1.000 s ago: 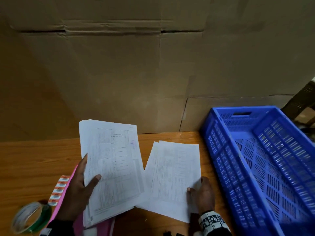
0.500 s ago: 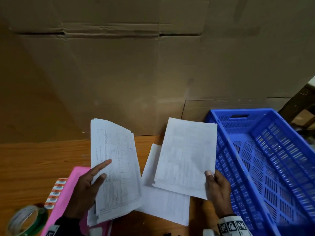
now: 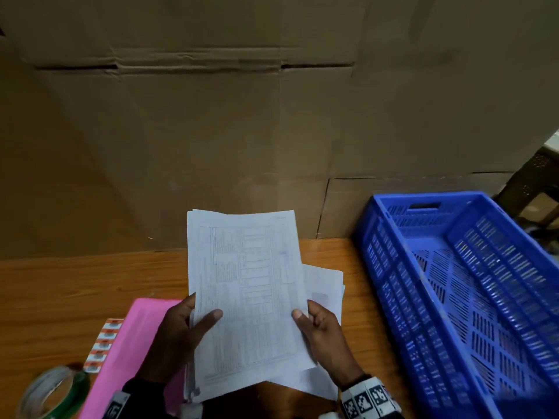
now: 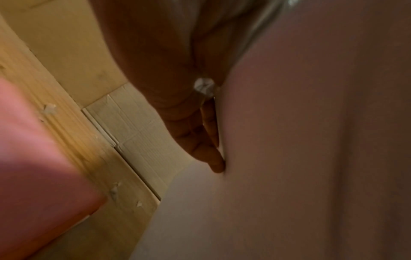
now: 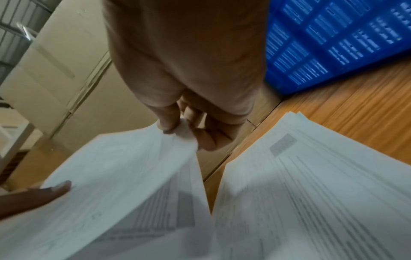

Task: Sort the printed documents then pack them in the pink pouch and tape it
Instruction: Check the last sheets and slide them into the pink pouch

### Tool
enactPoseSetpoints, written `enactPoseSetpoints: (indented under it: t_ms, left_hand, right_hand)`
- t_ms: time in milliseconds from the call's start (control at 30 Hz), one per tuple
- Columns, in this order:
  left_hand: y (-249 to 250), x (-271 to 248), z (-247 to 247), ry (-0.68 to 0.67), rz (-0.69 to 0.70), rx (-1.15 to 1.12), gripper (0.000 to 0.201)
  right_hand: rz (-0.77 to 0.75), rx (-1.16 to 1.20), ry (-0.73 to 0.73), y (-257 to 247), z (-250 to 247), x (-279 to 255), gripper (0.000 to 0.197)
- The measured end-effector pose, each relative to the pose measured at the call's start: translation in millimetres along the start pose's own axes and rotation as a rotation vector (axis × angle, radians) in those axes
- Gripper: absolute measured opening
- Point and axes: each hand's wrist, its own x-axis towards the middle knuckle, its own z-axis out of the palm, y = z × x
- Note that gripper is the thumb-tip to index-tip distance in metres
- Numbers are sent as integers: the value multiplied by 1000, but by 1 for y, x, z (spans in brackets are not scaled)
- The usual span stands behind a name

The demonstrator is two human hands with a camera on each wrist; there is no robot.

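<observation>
I judge I'm mid-sort: my left hand (image 3: 178, 334) and right hand (image 3: 320, 331) each pinch a side edge of the sheaf (image 3: 246, 297), centre frame, long axis running up-frame, top away from me. A sorted pile (image 3: 325, 285) lies beneath. The pink pouch (image 3: 127, 352), lower left, is unfilled; tape (image 3: 51, 391) untouched.

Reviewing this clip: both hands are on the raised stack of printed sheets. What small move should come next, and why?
Probably peel the top sheet off with the right hand and lay it on the sorted pile on the table. The right thumb already pinches the held stack at its right edge, the left hand steadies it, and the pink pouch lies unfilled.
</observation>
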Motion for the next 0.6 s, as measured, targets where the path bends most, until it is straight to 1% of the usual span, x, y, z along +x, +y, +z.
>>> enactPoseSetpoints:
  t_ms: [67, 100, 133, 167, 200, 267, 300, 333, 367, 433, 533, 600]
  left_hand:
    - [-7, -2, -6, 25, 17, 2, 59]
    - [-11, -2, -9, 34, 13, -11, 58]
    - [-11, -3, -11, 38, 16, -22, 59]
    - [-12, -3, -15, 49, 30, -14, 64]
    - [-12, -3, -18, 63, 57, 7, 72]
    - [-12, -3, -27, 95, 107, 22, 91]
    - [-13, -3, -31, 110, 107, 5, 97]
    - [-14, -3, -35, 118, 104, -19, 99]
    - [-15, -4, -38, 127, 96, -38, 99]
    - [-15, -5, -40, 145, 96, -56, 96]
    - [-14, -5, -40, 170, 127, -83, 93]
    - [-15, -3, -41, 175, 138, -95, 94]
  right_hand:
    - [4, -122, 47, 10, -1, 3, 32]
    - [9, -174, 104, 18, -3, 4, 29]
    - [28, -235, 179, 26, -8, 4, 20]
    - [61, -341, 263, 36, -14, 4, 18]
    - [110, -501, 333, 46, -21, 2, 32]
    - [285, -820, 363, 59, -34, -4, 73]
    - [366, -946, 355, 62, -37, -7, 86]
    - [412, -1039, 340, 63, -39, -10, 91]
    - [421, -1090, 334, 63, -41, -11, 92]
    - [411, -1075, 346, 65, -43, -9, 86]
    - [454, -955, 393, 61, -49, -2, 69]
    - [484, -905, 410, 60, -54, 2, 54]
